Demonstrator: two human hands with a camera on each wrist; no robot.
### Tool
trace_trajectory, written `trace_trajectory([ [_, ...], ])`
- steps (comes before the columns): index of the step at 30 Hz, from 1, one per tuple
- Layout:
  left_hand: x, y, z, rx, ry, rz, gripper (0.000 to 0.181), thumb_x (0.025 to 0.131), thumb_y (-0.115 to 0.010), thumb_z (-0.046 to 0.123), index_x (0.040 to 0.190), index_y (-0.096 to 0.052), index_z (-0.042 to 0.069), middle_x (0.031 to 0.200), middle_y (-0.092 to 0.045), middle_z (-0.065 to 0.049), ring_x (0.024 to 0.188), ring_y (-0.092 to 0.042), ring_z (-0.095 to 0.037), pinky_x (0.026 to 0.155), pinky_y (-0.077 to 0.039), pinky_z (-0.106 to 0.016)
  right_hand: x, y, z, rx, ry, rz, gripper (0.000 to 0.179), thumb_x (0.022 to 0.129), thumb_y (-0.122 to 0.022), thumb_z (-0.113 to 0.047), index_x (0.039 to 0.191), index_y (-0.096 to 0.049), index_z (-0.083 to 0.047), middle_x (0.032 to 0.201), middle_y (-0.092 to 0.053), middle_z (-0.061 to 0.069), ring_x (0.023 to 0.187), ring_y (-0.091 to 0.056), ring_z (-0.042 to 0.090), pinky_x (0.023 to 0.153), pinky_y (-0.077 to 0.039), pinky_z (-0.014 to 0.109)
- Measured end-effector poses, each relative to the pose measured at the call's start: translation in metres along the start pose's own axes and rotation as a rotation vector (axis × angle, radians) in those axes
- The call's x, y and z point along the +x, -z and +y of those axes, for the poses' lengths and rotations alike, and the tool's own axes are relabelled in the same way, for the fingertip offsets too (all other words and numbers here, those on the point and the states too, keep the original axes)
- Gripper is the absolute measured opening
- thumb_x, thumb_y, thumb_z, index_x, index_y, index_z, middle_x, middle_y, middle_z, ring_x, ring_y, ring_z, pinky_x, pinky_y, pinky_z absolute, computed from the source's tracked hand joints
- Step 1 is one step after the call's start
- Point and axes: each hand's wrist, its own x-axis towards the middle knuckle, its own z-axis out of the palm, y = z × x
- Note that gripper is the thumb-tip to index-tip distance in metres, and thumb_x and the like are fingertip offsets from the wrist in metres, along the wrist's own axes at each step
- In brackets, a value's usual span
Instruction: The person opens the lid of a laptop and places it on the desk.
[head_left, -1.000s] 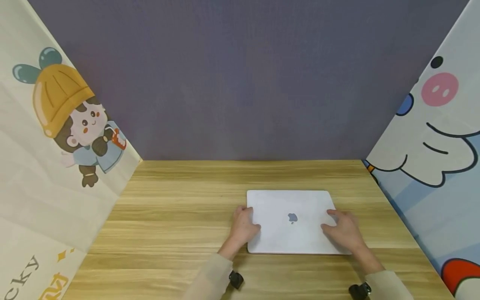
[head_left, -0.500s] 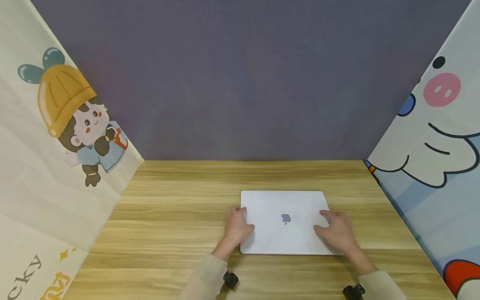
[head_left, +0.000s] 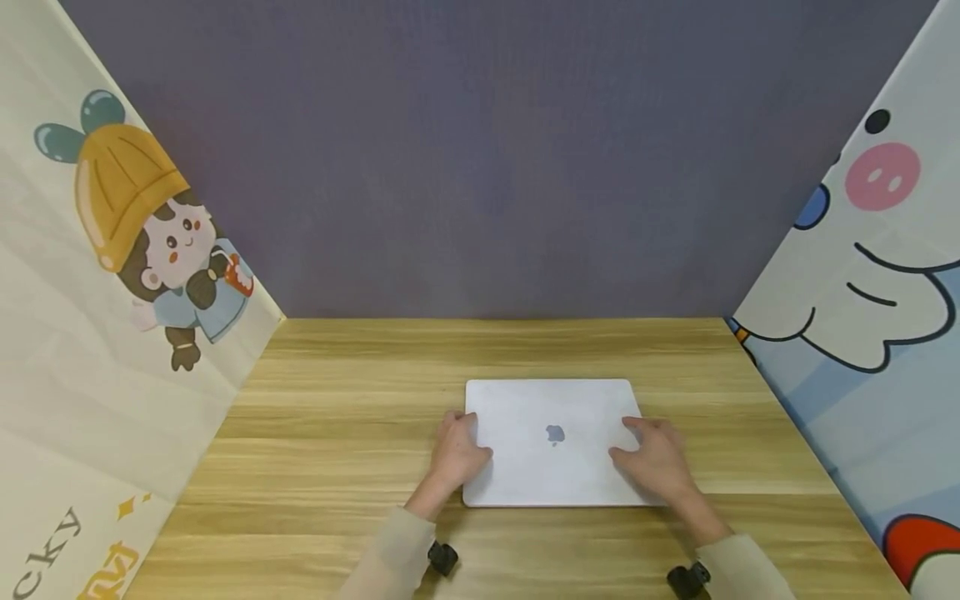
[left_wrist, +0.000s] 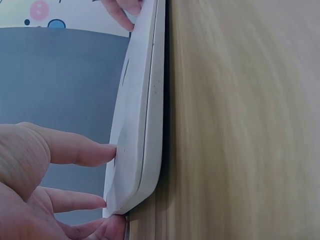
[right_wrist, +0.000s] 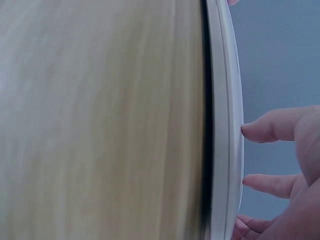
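Observation:
A closed silver laptop (head_left: 551,475) with a dark apple logo lies on the wooden table, right of its middle. At its left side my left hand (head_left: 456,454) grips the edge; in the left wrist view, thumb and a finger press the lid while other fingers curl at the side. My right hand (head_left: 658,458) holds the opposite side the same way, thumb and a finger on the lid. A thin dark gap runs beneath the laptop's front edge (right_wrist: 220,150) in the right wrist view. The fingertips at the sides are partly hidden.
The wooden table (head_left: 337,417) meets a dark grey panel (head_left: 495,167) at the back. Printed side panels stand at left, with a cartoon child (head_left: 176,242), and at right, with a white cartoon animal (head_left: 907,250). A small black camera (head_left: 442,558) sits on the left wrist.
Both hands and the laptop between them have moved to the left across the table, keeping the same hold. The head view has shifted only slightly.

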Motion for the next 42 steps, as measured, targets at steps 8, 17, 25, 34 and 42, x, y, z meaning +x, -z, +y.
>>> trace_trajectory([
  [8,-0.001,0.012,-0.008,-0.014,0.021,-0.002,0.067,0.074,-0.078,0.001,0.135,-0.055,-0.015,0.139,-0.046,-0.030,0.129,-0.044,-0.046,0.105,-0.046,-0.057,0.000,-0.010,-0.008,0.021,0.024,0.012,0.062,0.082,-0.077,-0.021,0.133,-0.058,0.009,0.129,-0.047,0.040,0.122,-0.039,0.055,0.095,-0.042,0.067],
  [17,0.001,0.021,-0.018,-0.002,0.027,0.024,0.067,0.072,-0.078,-0.001,0.134,-0.055,-0.015,0.135,-0.048,-0.030,0.127,-0.045,-0.047,0.105,-0.045,-0.057,0.000,-0.019,-0.019,0.034,0.007,-0.009,0.063,0.082,-0.077,-0.022,0.135,-0.058,0.008,0.133,-0.045,0.039,0.125,-0.036,0.055,0.095,-0.043,0.067],
  [25,0.003,0.028,-0.026,0.004,0.037,0.053,0.067,0.072,-0.078,0.000,0.133,-0.056,-0.015,0.133,-0.050,-0.030,0.124,-0.047,-0.047,0.105,-0.044,-0.057,-0.001,-0.026,-0.031,0.035,0.020,-0.005,0.063,0.082,-0.078,-0.020,0.134,-0.058,0.009,0.132,-0.047,0.037,0.124,-0.039,0.053,0.095,-0.044,0.066],
  [34,0.004,0.033,-0.032,-0.017,0.046,0.056,0.066,0.073,-0.079,-0.001,0.133,-0.056,-0.014,0.133,-0.050,-0.029,0.124,-0.046,-0.045,0.102,-0.047,-0.057,-0.003,-0.032,-0.037,0.041,0.011,-0.005,0.062,0.083,-0.077,-0.019,0.135,-0.058,0.008,0.130,-0.046,0.036,0.123,-0.040,0.050,0.094,-0.046,0.062],
  [42,0.006,0.036,-0.038,-0.016,0.054,0.073,0.066,0.073,-0.080,0.001,0.134,-0.056,-0.014,0.134,-0.050,-0.029,0.125,-0.045,-0.046,0.103,-0.046,-0.057,-0.001,-0.036,-0.042,0.045,0.030,0.008,0.062,0.082,-0.078,-0.019,0.134,-0.059,0.009,0.128,-0.049,0.034,0.122,-0.040,0.049,0.094,-0.045,0.061],
])
